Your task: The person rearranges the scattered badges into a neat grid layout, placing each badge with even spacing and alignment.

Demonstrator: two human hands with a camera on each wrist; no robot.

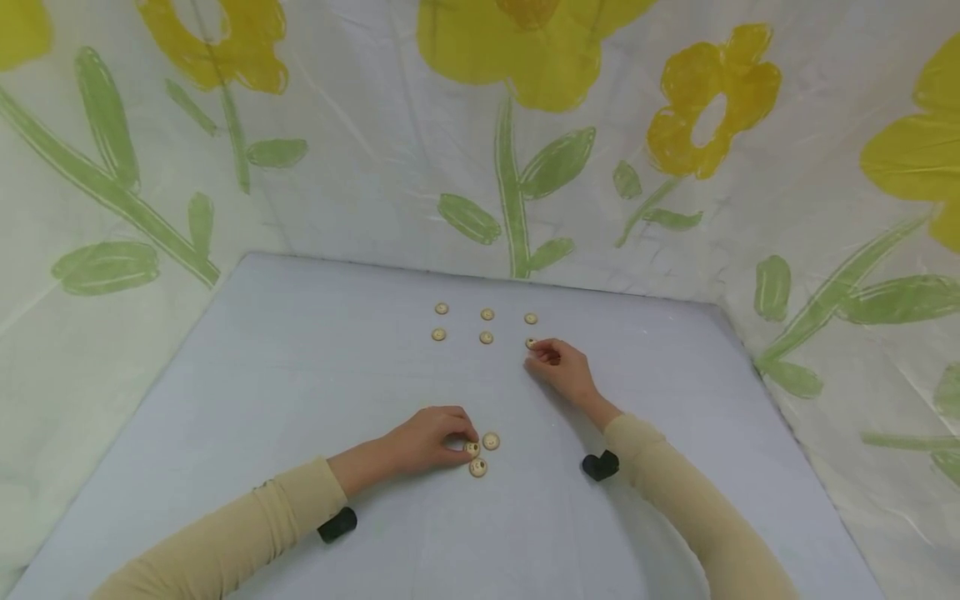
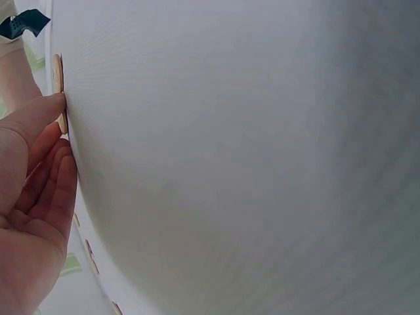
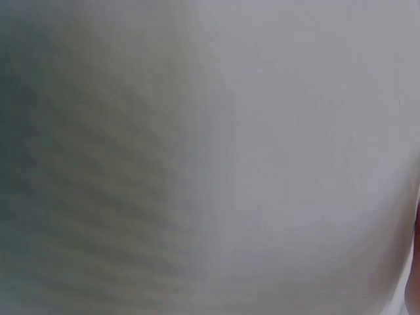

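Note:
Several small round wooden discs with dark marks lie on the pale table. My left hand (image 1: 429, 440) pinches one wooden disc (image 1: 471, 449) between thumb and fingers. Two more touch or nearly touch it: an upper disc (image 1: 491, 441) and a lower disc (image 1: 477, 468). In the left wrist view, the thumb (image 2: 49, 108) lies against a disc edge (image 2: 58, 69). Farther back, my right hand (image 1: 564, 371) holds a disc (image 1: 530, 343) by its edge, at the right end of the nearer of two rows. Only a sliver of the right hand (image 3: 413, 282) shows in the right wrist view.
A back row holds a left disc (image 1: 442, 308), a middle disc (image 1: 487, 314) and a right disc (image 1: 531, 318). Nearer are another left disc (image 1: 438, 334) and middle disc (image 1: 487, 337). A flower-printed curtain (image 1: 360, 167) rises behind the table (image 1: 300, 350). Black wrist devices sit under both cuffs.

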